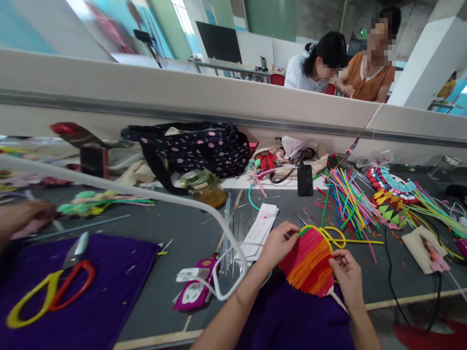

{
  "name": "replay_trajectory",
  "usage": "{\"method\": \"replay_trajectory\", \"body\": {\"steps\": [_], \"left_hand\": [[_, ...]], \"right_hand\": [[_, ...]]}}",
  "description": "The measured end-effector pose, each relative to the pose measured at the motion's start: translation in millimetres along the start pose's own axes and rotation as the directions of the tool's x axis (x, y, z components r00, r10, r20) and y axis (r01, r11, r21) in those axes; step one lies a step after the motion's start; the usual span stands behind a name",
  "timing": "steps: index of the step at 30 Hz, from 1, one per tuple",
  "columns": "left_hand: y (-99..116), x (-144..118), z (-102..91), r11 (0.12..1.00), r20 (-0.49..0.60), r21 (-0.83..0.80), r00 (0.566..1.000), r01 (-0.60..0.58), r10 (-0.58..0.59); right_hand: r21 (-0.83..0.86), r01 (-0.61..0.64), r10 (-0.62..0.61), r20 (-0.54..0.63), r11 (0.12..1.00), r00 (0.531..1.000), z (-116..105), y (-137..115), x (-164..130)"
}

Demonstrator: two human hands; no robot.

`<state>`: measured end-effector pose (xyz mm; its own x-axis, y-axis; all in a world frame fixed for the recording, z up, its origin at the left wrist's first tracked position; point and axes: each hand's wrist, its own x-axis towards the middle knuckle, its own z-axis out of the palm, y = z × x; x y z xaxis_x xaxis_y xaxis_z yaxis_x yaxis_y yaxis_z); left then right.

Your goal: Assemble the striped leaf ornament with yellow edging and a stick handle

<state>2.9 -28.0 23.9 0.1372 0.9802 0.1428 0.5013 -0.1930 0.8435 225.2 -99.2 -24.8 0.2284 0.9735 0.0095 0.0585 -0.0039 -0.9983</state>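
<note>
Both hands on the pipe-cleaner piece, near front edge of the table.

Left hand (276,243) pinched the top of the red-orange woven piece (308,262); right hand (346,274) gripped its right side. Risk, judged: loose yellow loop (333,236) could snag and pull strands free.

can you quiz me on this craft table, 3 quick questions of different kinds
1. True or false: both hands hold the woven piece.
2. What lies on the purple cloth? A) scissors B) phone C) jar
3. Which hand is at the piece's top edge?

Key: 1 true, the left hand and right hand both grip it. 2 A, the scissors. 3 the left hand.
</note>
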Motion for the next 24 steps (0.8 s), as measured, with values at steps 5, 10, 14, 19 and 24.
{"method": "replay_trajectory", "body": {"steps": [5,10,14,19,24], "left_hand": [[14.0,-3.0,-1.2,0.963,0.058,0.251,0.995,-0.094,0.082],[19.6,-0.4,-1.1,0.914,0.114,0.386,0.990,-0.126,0.088],[24.1,5.9,-2.5,0.947,0.103,0.302,0.991,-0.112,0.085],[24.2,16.5,-0.8,0.989,0.065,0.114,0.994,-0.096,0.089],[16.0,28.4,4.3,0.999,0.063,-0.042,0.998,-0.027,0.029]], "right_hand": [[-0.001,0.006,-0.006,-0.004,1.000,1.000,0.5,-1.4,-0.4],[0.005,0.010,-0.010,0.006,1.000,1.000,0.0,-0.3,-1.0],[0.016,0.010,-0.010,0.001,1.000,1.000,0.8,-0.8,-1.1],[0.029,0.004,-0.004,0.002,1.000,1.000,1.7,-0.7,-0.8],[0.033,0.013,-0.013,-0.001,0.999,1.000,1.4,-0.5,-1.2]]}}
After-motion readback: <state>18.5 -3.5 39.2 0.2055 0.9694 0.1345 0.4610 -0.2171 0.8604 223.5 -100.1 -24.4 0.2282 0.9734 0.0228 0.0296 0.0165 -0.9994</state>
